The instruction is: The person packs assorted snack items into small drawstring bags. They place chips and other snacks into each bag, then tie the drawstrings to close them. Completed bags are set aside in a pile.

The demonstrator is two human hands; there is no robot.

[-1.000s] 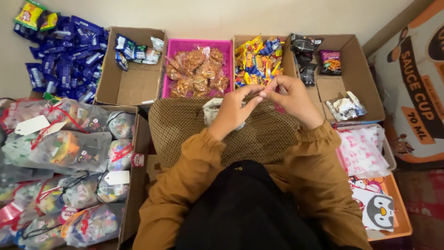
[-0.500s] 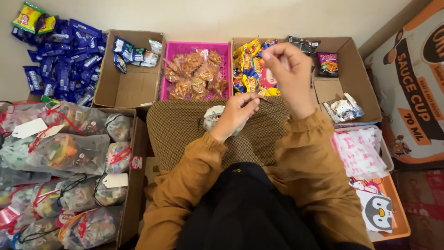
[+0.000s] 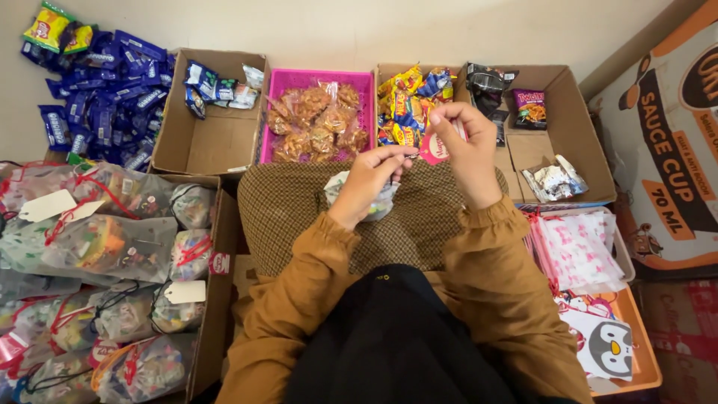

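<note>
A small clear bag of snacks [image 3: 378, 203] rests on my lap, on the brown checked skirt [image 3: 284, 209]. My left hand [image 3: 368, 182] grips the bag's top and pinches a thin string. My right hand [image 3: 467, 146] is raised above the lap, fingers closed on a small pink tag [image 3: 436, 148] at the string's other end. Both arms wear mustard-brown sleeves.
Ahead stand a cardboard box [image 3: 206, 142] with a few blue packets, a pink basket [image 3: 318, 75] of brown snacks, and boxes of yellow [image 3: 407, 105] and dark packets. A box [image 3: 213, 299] of tied, tagged bags sits left. An orange tray [image 3: 647, 359] of patterned bags lies right.
My right hand rose from beside the left hand, up and right, drawing the pink tag and string away from the bag. The left hand stayed on the bag.
</note>
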